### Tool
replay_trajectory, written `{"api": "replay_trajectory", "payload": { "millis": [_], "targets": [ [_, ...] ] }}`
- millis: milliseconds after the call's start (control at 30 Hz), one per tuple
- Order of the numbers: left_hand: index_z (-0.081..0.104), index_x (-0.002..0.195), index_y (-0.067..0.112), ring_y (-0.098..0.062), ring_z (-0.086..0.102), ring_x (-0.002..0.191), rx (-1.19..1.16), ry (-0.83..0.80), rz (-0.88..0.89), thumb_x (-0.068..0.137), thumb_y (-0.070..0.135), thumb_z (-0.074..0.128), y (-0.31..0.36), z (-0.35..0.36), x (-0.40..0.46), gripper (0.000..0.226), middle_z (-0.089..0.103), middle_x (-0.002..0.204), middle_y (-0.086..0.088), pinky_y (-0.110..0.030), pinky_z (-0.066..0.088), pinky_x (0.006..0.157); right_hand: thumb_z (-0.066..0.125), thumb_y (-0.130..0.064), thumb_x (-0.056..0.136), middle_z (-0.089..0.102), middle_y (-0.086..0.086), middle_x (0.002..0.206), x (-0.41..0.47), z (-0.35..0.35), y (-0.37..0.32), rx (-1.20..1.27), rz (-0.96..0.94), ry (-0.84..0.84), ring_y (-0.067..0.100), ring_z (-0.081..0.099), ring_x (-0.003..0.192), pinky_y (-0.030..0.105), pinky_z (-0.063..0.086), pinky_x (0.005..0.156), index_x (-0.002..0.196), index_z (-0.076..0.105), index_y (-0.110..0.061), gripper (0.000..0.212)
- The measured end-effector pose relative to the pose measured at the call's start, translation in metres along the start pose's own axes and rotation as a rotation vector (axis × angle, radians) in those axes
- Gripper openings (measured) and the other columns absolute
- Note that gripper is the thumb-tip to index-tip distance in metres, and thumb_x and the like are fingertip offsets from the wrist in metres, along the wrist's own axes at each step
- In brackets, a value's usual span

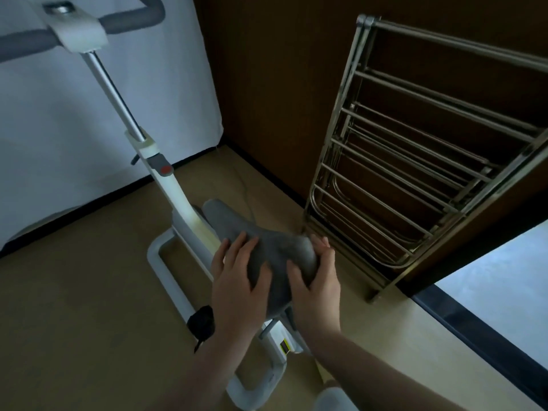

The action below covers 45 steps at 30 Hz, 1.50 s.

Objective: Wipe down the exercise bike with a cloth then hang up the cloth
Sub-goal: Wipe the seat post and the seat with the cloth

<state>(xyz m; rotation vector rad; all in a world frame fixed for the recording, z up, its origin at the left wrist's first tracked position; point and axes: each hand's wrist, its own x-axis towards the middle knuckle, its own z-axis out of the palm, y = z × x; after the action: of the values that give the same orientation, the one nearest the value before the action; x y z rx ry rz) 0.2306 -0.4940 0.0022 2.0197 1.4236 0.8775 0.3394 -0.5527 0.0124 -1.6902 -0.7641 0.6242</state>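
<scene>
Two bare hands, one bike, one rack; listed from the left.

- White curtain (53,120): hanging at far left, hem just above the tan floor (74,292).
- Exercise bike (166,262): white frame, standing on the floor in front of the curtain and running toward the lower centre.
- Handlebar (130,20): grey-padded, top left, on a white clamp block.
- Chrome stem (115,90): slanting down from the clamp into a white post.
- Red knob (164,169): on a grey collar of that post.
- Black pedal (201,321): low on the frame, just left of the left forearm.
- Left hand (237,280): laid flat on the left flank of the seat, palm down, fingers spread apart, thumb out to the right, closed on nothing.
- Grey saddle (234,223): at centre, nose pointing away toward the post, rear part covered by both hands.
- Cloth: not separable from the saddle; a blurred grey bulge (296,247) between the hands, same colour as the seat, so cloth or padding cannot be told.
- Right hand (317,277): clasped over the right edge of the grey mass, thumb pressed on top, fingers curled round the far side.
- Yellow label (284,347): on the white housing below the saddle, between the forearms.
- Drying rack (385,185): metal, folded flat, leaning against the dark brown wall (267,84) to the right of the bike, bare rungs, feet on the floor, near the right hand but apart from it.
- White panel (504,277): lower right corner, edged by a dark border.
</scene>
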Motion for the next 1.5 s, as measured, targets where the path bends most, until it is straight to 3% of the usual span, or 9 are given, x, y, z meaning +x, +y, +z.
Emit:
{"api": "replay_trajectory", "payload": {
  "millis": [133, 267, 433, 567, 733, 1000, 1200, 1333, 1500],
  "targets": [
    [0.050, 0.136, 0.030, -0.008, 0.019, 0.141, -0.009, -0.028, -0.026, 0.085, 0.054, 0.034, 0.001, 0.000, -0.001, 0.058, 0.038, 0.148, 0.015, -0.031, 0.029, 0.110, 0.065, -0.038, 0.084, 0.028, -0.023, 0.143, 0.021, -0.021, 0.007, -0.307, -0.187, -0.087, 0.009, 0.029, 0.141, 0.044, 0.040, 0.109, 0.118, 0.039, -0.044, 0.043],
    [0.052, 0.133, 0.026, -0.006, 0.031, 0.137, -0.196, 0.080, -0.110, 0.089, 0.041, 0.039, 0.000, 0.002, -0.006, 0.049, 0.041, 0.146, 0.013, -0.032, 0.033, 0.110, 0.059, -0.036, 0.087, 0.040, -0.017, 0.141, 0.016, -0.021, 0.011, -0.446, -0.630, -0.401, 0.005, 0.029, 0.140, 0.020, 0.023, 0.115, 0.124, 0.048, -0.025, 0.040],
    [0.054, 0.128, 0.030, 0.005, 0.047, 0.120, -0.518, 0.281, -0.464, 0.099, 0.025, 0.048, 0.016, 0.010, -0.026, 0.030, 0.050, 0.134, 0.016, -0.029, 0.043, 0.103, 0.045, -0.057, 0.087, 0.049, -0.014, 0.135, 0.048, -0.018, -0.005, -0.477, -0.448, -0.458, 0.004, 0.047, 0.124, 0.031, 0.044, 0.102, 0.131, 0.045, -0.035, 0.049],
    [0.058, 0.124, 0.029, 0.009, 0.056, 0.104, -0.706, 0.396, -0.650, 0.101, 0.020, 0.042, 0.035, 0.012, -0.032, 0.029, 0.059, 0.122, 0.014, -0.008, 0.048, 0.080, 0.044, -0.049, 0.097, 0.031, -0.014, 0.152, 0.061, -0.002, -0.020, -0.696, -0.742, -0.907, 0.002, 0.019, 0.142, 0.025, 0.014, 0.119, 0.145, 0.035, -0.030, 0.052],
    [0.064, 0.111, 0.029, 0.011, 0.059, 0.089, -0.778, 0.559, -0.719, 0.103, 0.019, 0.038, 0.053, 0.012, -0.032, 0.029, 0.061, 0.110, 0.018, -0.007, 0.047, 0.067, 0.049, -0.051, 0.094, 0.039, -0.011, 0.144, 0.118, 0.017, -0.028, -0.658, -0.712, -0.889, 0.009, 0.041, 0.128, 0.022, 0.037, 0.097, 0.140, 0.041, -0.036, 0.050],
    [0.061, 0.121, 0.025, 0.004, 0.059, 0.106, -0.854, 0.830, -0.731, 0.103, 0.022, 0.035, 0.063, 0.034, -0.049, 0.032, 0.065, 0.116, 0.012, -0.010, 0.047, 0.081, 0.044, -0.052, 0.094, 0.051, -0.011, 0.137, 0.119, 0.024, -0.033, -0.520, -1.035, -1.376, 0.006, 0.041, 0.131, 0.034, 0.033, 0.112, 0.136, 0.048, -0.032, 0.047],
    [0.061, 0.113, 0.024, -0.006, 0.062, 0.108, -1.085, 1.111, -0.823, 0.101, 0.028, 0.039, 0.062, 0.044, -0.058, 0.025, 0.068, 0.112, 0.006, -0.024, 0.048, 0.090, 0.050, -0.060, 0.089, 0.066, -0.004, 0.099, 0.089, 0.089, -0.053, -0.846, -1.067, -1.588, 0.017, 0.059, 0.094, 0.041, 0.049, 0.084, 0.106, 0.059, -0.029, 0.037],
    [0.061, 0.110, 0.020, -0.003, 0.067, 0.096, -1.127, 1.128, -0.815, 0.103, 0.028, 0.034, 0.069, 0.039, -0.061, 0.028, 0.069, 0.105, 0.006, -0.016, 0.053, 0.077, 0.056, -0.054, 0.088, 0.065, -0.010, 0.105, 0.083, 0.086, -0.061, -0.783, -1.139, -1.794, 0.011, 0.059, 0.095, 0.039, 0.050, 0.087, 0.112, 0.059, -0.037, 0.030],
    [0.061, 0.115, 0.014, -0.014, 0.063, 0.105, -1.089, 1.142, -0.860, 0.101, 0.028, 0.037, 0.069, 0.034, -0.059, 0.031, 0.065, 0.114, -0.005, -0.026, 0.053, 0.087, 0.060, -0.046, 0.087, 0.058, -0.014, 0.115, 0.083, 0.071, -0.065, -0.691, -1.325, -1.885, 0.006, 0.055, 0.098, 0.034, 0.049, 0.087, 0.121, 0.055, -0.038, 0.035]
  ]
}}
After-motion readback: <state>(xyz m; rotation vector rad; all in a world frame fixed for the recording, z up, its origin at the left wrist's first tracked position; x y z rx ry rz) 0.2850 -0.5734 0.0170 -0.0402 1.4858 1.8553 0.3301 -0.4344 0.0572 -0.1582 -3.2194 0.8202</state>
